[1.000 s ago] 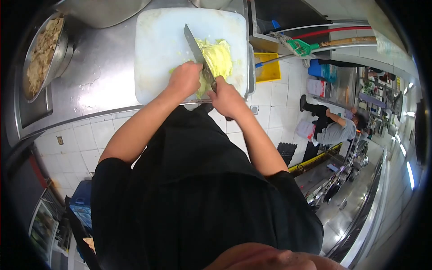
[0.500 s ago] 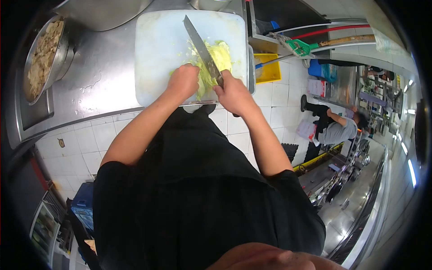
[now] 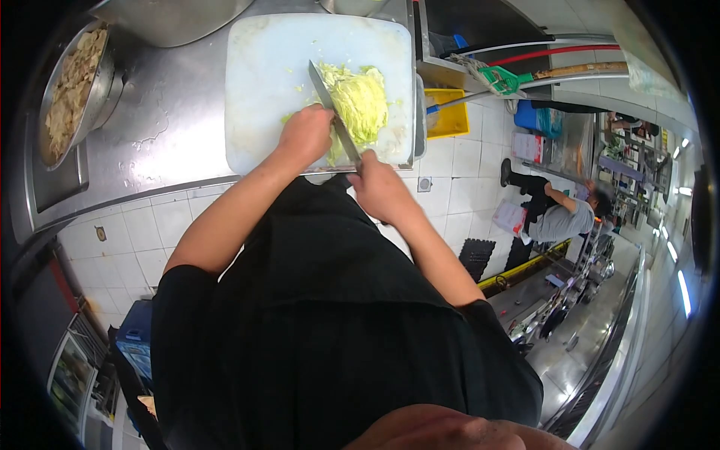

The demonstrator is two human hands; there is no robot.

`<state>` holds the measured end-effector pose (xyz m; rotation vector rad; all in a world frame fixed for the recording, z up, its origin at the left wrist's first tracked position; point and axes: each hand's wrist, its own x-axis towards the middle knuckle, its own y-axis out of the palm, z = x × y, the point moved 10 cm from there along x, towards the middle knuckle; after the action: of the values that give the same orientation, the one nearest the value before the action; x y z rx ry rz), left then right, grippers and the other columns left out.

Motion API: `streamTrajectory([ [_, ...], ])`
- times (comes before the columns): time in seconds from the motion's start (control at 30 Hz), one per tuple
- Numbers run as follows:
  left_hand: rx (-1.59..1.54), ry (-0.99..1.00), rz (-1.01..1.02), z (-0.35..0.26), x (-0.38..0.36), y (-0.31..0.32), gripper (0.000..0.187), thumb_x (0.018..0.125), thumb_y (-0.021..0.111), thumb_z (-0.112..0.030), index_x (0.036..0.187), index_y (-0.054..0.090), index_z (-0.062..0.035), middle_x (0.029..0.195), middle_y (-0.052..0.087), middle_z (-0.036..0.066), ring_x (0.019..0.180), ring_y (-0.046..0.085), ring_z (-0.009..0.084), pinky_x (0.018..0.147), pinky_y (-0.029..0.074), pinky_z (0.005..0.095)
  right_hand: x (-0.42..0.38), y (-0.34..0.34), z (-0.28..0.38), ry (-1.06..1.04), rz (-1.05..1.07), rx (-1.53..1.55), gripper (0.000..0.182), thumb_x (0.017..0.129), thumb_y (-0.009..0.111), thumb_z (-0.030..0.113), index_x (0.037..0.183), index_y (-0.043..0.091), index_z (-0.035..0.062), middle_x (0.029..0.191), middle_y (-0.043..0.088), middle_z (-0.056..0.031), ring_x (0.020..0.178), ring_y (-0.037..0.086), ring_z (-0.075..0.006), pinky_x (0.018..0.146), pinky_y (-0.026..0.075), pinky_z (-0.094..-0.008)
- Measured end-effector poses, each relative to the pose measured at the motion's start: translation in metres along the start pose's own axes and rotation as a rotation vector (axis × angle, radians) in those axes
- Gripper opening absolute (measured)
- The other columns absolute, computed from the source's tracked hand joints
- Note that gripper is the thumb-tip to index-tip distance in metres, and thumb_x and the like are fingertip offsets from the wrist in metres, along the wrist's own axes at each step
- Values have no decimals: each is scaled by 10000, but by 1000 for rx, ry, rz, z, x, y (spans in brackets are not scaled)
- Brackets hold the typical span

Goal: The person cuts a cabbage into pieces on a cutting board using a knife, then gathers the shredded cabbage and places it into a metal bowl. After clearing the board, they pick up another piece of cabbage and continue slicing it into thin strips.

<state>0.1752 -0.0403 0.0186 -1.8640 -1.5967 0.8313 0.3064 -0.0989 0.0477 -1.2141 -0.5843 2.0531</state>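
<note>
A large kitchen knife (image 3: 335,109) slants across the cutting board (image 3: 266,67), its tip pointing up and left. My right hand (image 3: 379,189) is closed round its handle at the board's near edge. Curled fingers of my left hand (image 3: 307,129) press on leafy green just left of the blade, most of it hidden beneath them. Right of the blade lies a heap of finely shredded pale-green cabbage (image 3: 364,101), which could also be lettuce. Small shreds are scattered over the board around it.
A steel bowl (image 3: 111,105) of pale brown sliced food stands on the steel counter (image 3: 161,139) at left. A large pot (image 3: 172,22) is behind it. A yellow bin (image 3: 450,116) and long-handled tools are at right. Another person (image 3: 566,214) is farther right.
The knife and my right hand have drawn back toward my body, and the blade now lies close along my left hand. The shredded heap shows more fully. My left hand has barely moved.
</note>
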Motion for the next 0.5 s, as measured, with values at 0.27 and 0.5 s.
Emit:
streamTrajectory([
  [0.27, 42, 7, 11, 0, -1, 3, 140, 692, 613, 19, 823, 658, -1, 873, 638, 184, 830, 642, 371, 752, 524, 458, 18, -42, 22, 96, 115, 101, 283, 888, 610, 164, 1013, 476, -50, 804, 633, -286, 791, 623, -464, 696, 487, -504],
  [0.5, 28, -1, -18, 2, -1, 0, 127, 693, 616, 16, 812, 654, -5, 863, 636, 174, 819, 641, 364, 743, 528, 453, 3, 0, 2, -77, -74, 0, 295, 884, 623, 168, 1004, 461, -47, 807, 632, -283, 804, 620, -468, 716, 486, -505],
])
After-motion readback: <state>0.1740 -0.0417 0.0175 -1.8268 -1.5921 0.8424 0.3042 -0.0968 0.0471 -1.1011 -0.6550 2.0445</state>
